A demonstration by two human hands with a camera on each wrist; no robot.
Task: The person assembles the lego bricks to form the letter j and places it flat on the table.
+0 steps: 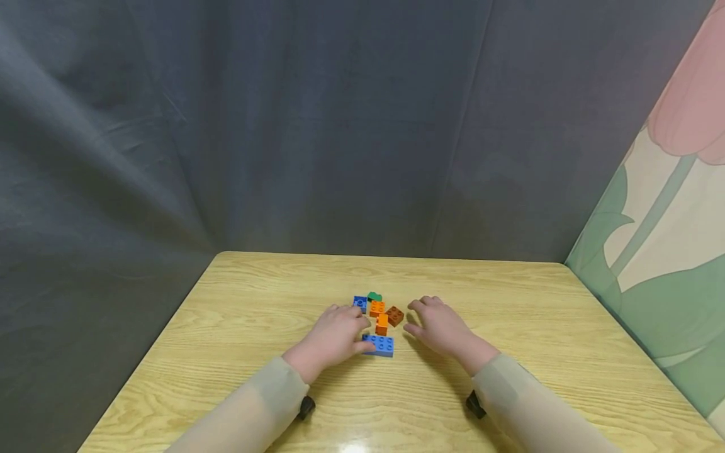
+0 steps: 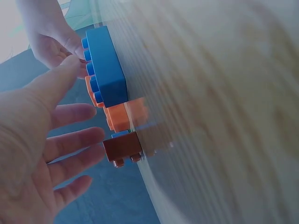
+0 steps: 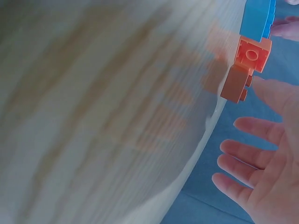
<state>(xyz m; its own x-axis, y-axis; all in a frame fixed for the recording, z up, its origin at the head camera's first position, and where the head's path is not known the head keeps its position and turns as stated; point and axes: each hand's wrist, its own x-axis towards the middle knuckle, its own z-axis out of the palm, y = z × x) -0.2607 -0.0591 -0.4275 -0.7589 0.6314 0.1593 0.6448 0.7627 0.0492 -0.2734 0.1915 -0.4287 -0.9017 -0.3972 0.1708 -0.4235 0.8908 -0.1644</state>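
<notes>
Toy building bricks lie in a small cluster on the table between two bare hands. The left hand (image 1: 335, 336) has its fingers spread, its thumb over the near end of a long blue brick (image 1: 383, 347); whether it touches cannot be told. To the right, the right hand (image 1: 440, 327) holds nothing, its relaxed fingers beside a brown brick (image 1: 394, 316). Between them an orange brick (image 1: 382, 324) lies on its side, its hollow underside visible in the right wrist view (image 3: 252, 54). Behind sit another orange brick (image 1: 377, 307), a blue brick (image 1: 360, 301) and a green piece (image 1: 374, 296).
The wooden table (image 1: 272, 283) ends at a dark grey curtain (image 1: 340, 126) along the back and left. At the right stands a panel with a flower print (image 1: 668, 264). A dark wrist device (image 1: 306, 408) shows under the left sleeve.
</notes>
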